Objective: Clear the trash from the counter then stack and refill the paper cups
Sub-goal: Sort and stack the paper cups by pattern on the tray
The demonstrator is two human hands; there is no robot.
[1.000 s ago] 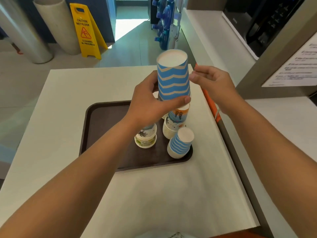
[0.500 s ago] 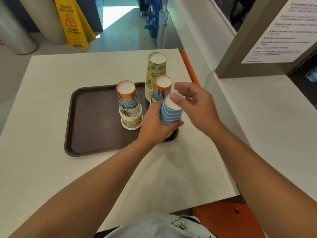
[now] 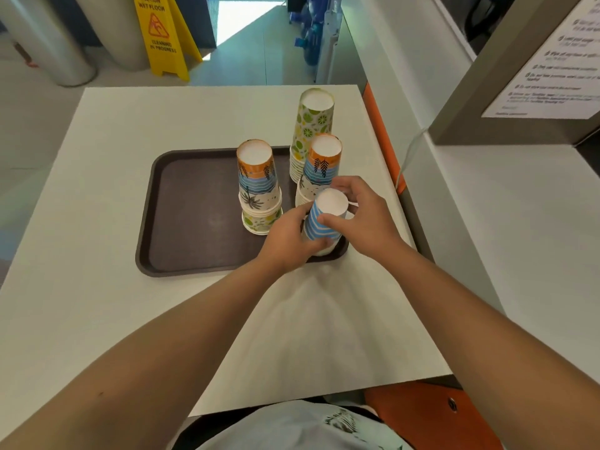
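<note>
Your left hand [image 3: 285, 240] and right hand [image 3: 363, 216] both have a grip curled round the blue striped cup stack [image 3: 323, 219], which stands upside down at the near right corner of the brown tray [image 3: 194, 222], on the right half of the white counter [image 3: 97, 303]. The stack's base is hidden by your fingers, so whether it sits flat on the tray cannot be told.

To do this step well, seat the stack squarely inside the tray's rim before you let go, since it is close to the tray's edge. Release one hand at a time and keep your knuckles off the orange-topped stack [image 3: 319, 167] just behind it; the lime-print stack [image 3: 311, 128] beyond that is tall and would probably topple easily. The palm-print stack [image 3: 258, 186] stands nearer the tray's middle.

On the floor beyond the counter's far edge, a yellow sign [image 3: 160, 30] reads "CAUTION WET FLOOR" and "CLEANING IN PROGRESS". The notice [image 3: 552, 69] at the right is too blurred to read.
</note>
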